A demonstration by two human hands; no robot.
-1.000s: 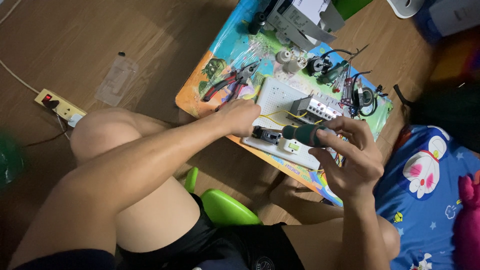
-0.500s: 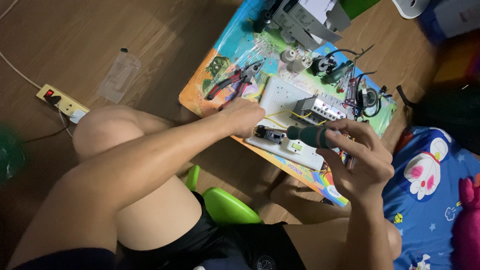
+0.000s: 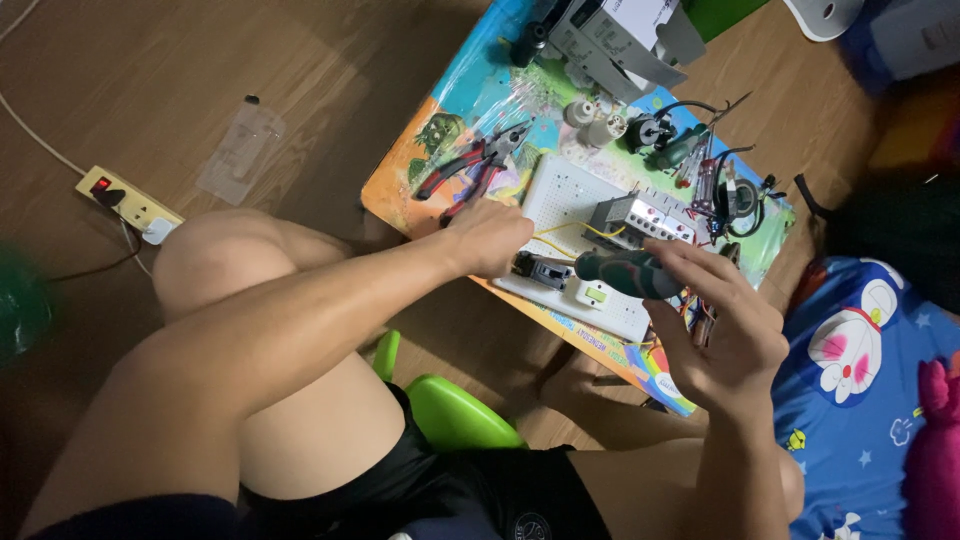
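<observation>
The work in hand looks like fastening a small black part (image 3: pixel 540 270) onto the white board (image 3: pixel 575 200) that lies on the colourful low table (image 3: pixel 440 150). The left hand (image 3: pixel 490 238) rests closed over the board's near edge, steadying it just beside that part. The right hand (image 3: pixel 715 335) grips a screwdriver (image 3: pixel 625 273) by its dark green handle, the shaft aimed leftwards at the part. The next move probably calls for seating the tip squarely and turning without slipping. The board is pale and perforated, carrying a grey switch block (image 3: pixel 635 218) and yellow wire; red pliers (image 3: pixel 475 165) lie near
</observation>
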